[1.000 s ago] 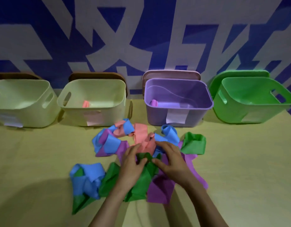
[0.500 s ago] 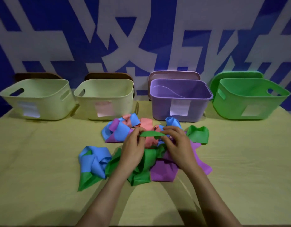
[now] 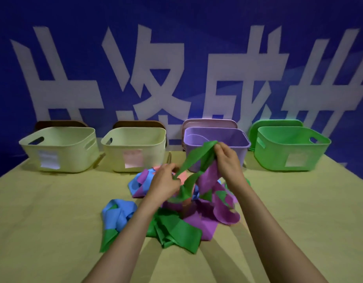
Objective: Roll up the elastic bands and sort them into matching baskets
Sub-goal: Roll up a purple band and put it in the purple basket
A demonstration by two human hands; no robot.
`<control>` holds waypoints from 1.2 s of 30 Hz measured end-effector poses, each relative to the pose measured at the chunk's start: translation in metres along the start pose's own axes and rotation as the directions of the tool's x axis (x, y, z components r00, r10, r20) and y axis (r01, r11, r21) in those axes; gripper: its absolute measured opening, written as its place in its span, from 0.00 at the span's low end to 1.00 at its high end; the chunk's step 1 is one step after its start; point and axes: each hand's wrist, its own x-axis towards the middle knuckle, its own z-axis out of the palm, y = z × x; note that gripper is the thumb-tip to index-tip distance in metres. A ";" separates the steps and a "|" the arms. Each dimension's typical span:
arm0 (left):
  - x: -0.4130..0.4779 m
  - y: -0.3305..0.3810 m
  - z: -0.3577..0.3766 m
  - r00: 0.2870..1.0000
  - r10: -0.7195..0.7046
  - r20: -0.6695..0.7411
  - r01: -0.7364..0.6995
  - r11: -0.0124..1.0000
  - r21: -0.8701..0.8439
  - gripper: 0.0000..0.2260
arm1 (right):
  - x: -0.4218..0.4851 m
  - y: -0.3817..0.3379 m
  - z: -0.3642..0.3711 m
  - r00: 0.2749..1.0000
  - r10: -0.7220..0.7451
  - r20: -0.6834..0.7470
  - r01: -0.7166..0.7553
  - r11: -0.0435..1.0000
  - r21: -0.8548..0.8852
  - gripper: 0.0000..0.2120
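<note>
- Hands first: my right hand [image 3: 227,160] pinches the top end of the green band [image 3: 197,158], lifted in front of the purple basket [image 3: 227,135]; my left hand [image 3: 164,184] pinches it lower, just above the pile [image 3: 217,203].
- It looks snagged among purple bands, so I'd draw it free slowly, then flatten it on the surface [image 3: 54,221] before rolling.
- Green basket [image 3: 288,148] stands far right.

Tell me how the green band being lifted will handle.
Probably floppy: the green band drapes and folds between right hand and left hand. Likely light, as a fingertip pinch holds it up. It may drag neighbours; a purple band hangs tangled beside it.
</note>
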 end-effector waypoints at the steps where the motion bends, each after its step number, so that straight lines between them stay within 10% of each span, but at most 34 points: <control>1: 0.001 -0.001 0.001 0.999 -0.038 0.011 0.038 0.999 -0.013 0.11 | 0.007 -0.005 -0.004 0.999 0.023 -0.028 -0.021 0.996 0.088 0.13; 4: 0.004 0.005 -0.002 0.963 -0.219 0.157 0.267 0.856 -0.442 0.08 | 0.024 -0.019 -0.013 0.996 0.087 0.004 -0.087 0.984 0.157 0.15; 8: 0.012 0.024 -0.017 0.888 -0.247 0.388 0.437 0.190 -0.879 0.11 | 0.039 -0.030 -0.014 0.989 0.096 0.112 -0.104 0.992 0.072 0.15; 13: 0.039 0.053 -0.044 0.926 -0.116 0.359 0.361 -0.004 -0.933 0.10 | 0.054 -0.037 -0.014 0.986 0.091 0.137 -0.076 0.991 -0.107 0.14; 20: 0.057 0.088 -0.062 0.946 0.024 0.324 0.323 0.024 -0.946 0.12 | 0.044 -0.037 -0.011 0.911 0.069 0.407 -0.156 0.970 0.184 0.15; 25: 0.058 0.089 -0.080 0.964 0.131 0.231 0.214 0.130 -0.968 0.10 | 0.050 -0.049 -0.008 0.958 -0.043 0.283 0.006 0.991 0.133 0.08; 28: 0.056 0.080 -0.080 0.983 0.137 0.124 0.081 0.281 -0.956 0.10 | 0.062 -0.069 -0.009 0.987 -0.033 0.160 -0.017 0.955 0.295 0.11; 32: 0.050 0.070 -0.061 0.971 0.177 0.160 0.059 0.471 -0.880 0.35 | 0.071 -0.090 -0.009 0.973 -0.008 0.231 -0.089 0.909 0.406 0.10; 36: 0.047 0.073 -0.051 0.976 0.196 0.099 -0.043 0.612 -0.789 0.28 | 0.073 -0.103 -0.009 0.955 0.002 0.296 -0.143 0.878 0.456 0.09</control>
